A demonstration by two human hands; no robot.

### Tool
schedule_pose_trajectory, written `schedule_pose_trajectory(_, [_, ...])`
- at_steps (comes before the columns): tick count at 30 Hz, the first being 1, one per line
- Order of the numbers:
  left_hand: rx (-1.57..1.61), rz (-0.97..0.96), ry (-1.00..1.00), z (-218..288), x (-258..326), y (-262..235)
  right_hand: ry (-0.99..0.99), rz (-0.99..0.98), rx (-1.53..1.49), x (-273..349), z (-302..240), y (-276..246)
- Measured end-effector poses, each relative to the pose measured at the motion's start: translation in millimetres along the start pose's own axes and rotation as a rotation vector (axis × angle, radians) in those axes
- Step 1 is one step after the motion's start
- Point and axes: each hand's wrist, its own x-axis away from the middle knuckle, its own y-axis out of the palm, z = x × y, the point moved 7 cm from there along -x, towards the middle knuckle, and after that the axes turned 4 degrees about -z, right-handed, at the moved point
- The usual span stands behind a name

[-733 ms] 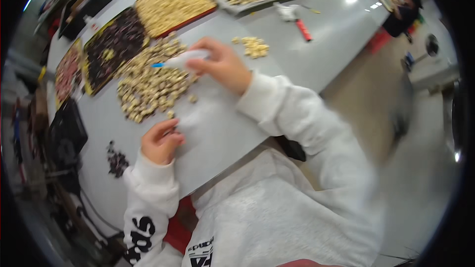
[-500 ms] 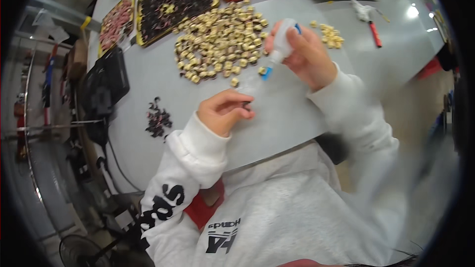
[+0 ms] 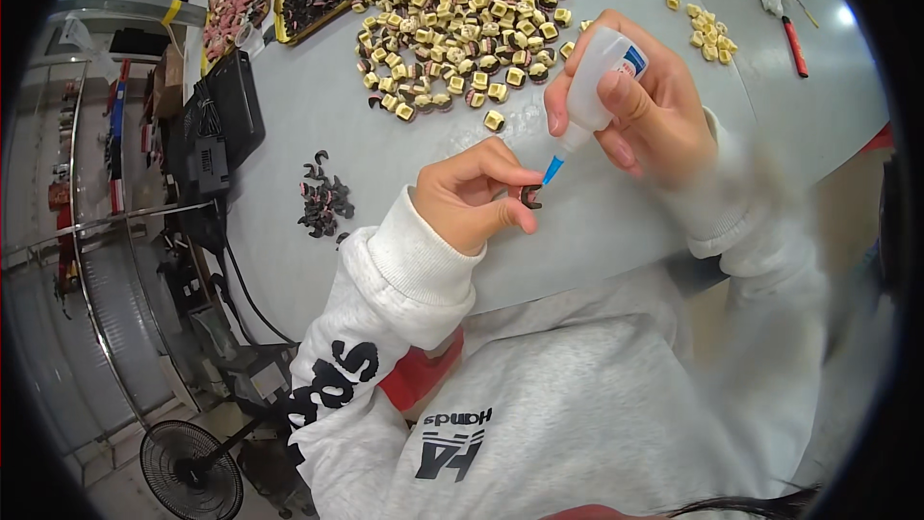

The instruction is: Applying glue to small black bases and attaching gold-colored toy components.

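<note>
Glue bottle [image 3: 599,77], white with a blue nozzle, sits tilted in the right hand [image 3: 654,106], fingers wrapped around it, tip just beside a small dark curved piece [image 3: 529,196] pinched by the left hand [image 3: 472,197] over the grey table [image 3: 616,221], near a heap of cream-and-brown pieces [image 3: 462,29].

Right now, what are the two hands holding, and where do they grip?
The left hand pinches a small dark clip by its end. The right hand grips a white glue bottle around its body.

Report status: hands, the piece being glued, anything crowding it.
Left hand pinches small dark curved piece. Right hand holds glue bottle, blue nozzle just above piece. Pile of tan blocks sits clear.
</note>
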Motion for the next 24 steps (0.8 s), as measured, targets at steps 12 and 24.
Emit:
schedule_pose_trajectory(12, [-0.033,0.006,0.010,-1.8,0.4,-0.3,0.016,-0.004,0.020,1.7,-0.5,2.6])
schedule_pose_trajectory(24, [-0.064,-0.001,0.000,-1.2,0.0,-0.7,-0.006,-0.008,0.049,2.3,-2.8,1.1])
